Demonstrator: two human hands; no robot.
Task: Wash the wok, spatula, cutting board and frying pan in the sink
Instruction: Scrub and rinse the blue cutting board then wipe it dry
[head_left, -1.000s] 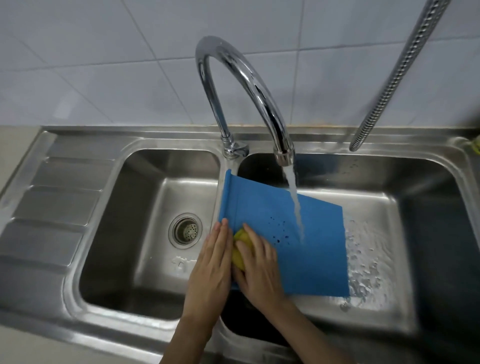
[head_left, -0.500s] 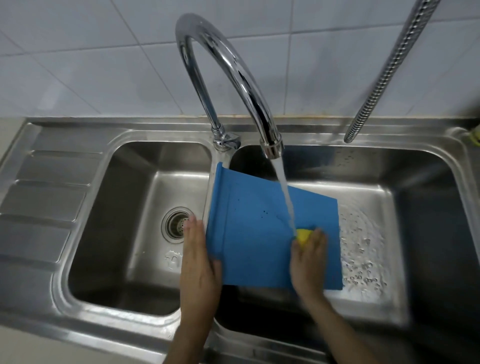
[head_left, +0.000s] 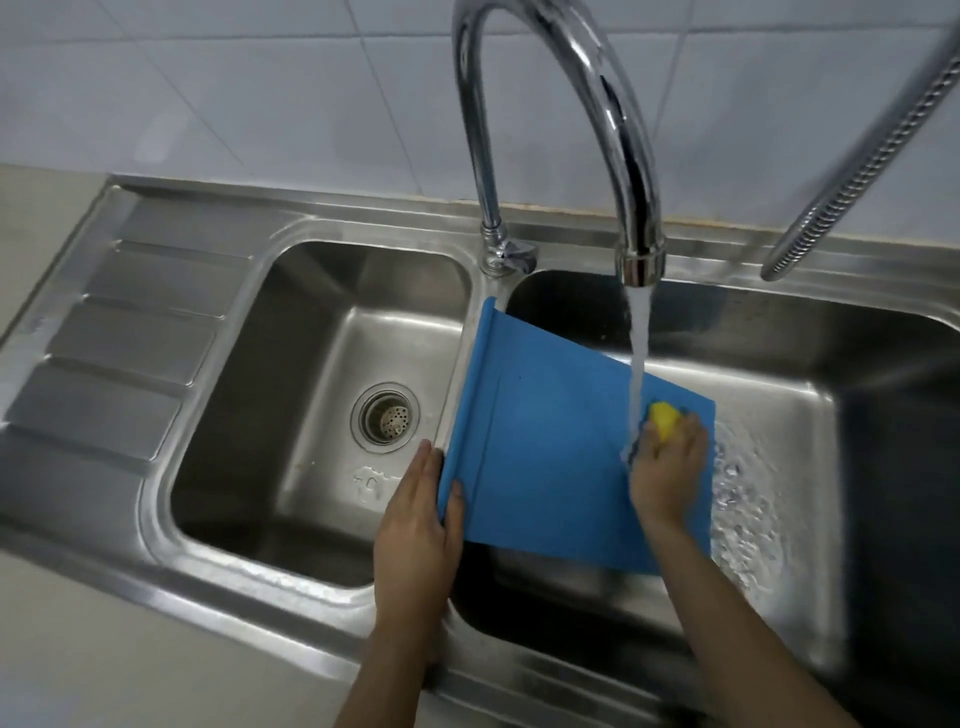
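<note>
Water (head_left: 638, 364) runs from the curved tap (head_left: 597, 104) onto a blue cutting board (head_left: 545, 447), which lies tilted across the right basin of the steel sink (head_left: 311, 597), its raised left edge resting on the divider between the two basins. Left hand (head_left: 418, 525) grips that left edge near the front corner, thumb on top of the board and fingers straight along its outer side. Right hand (head_left: 667, 467) is curled around a yellow sponge (head_left: 665, 418) and presses it on the board's far right part, right where the stream lands. Splashed water covers the right basin floor just beyond the board. Left basin shows a round drain (head_left: 385, 418). A ribbed metal hose (head_left: 872, 150) hangs at the upper right in front of the white tiled wall (head_left: 260, 78)
</note>
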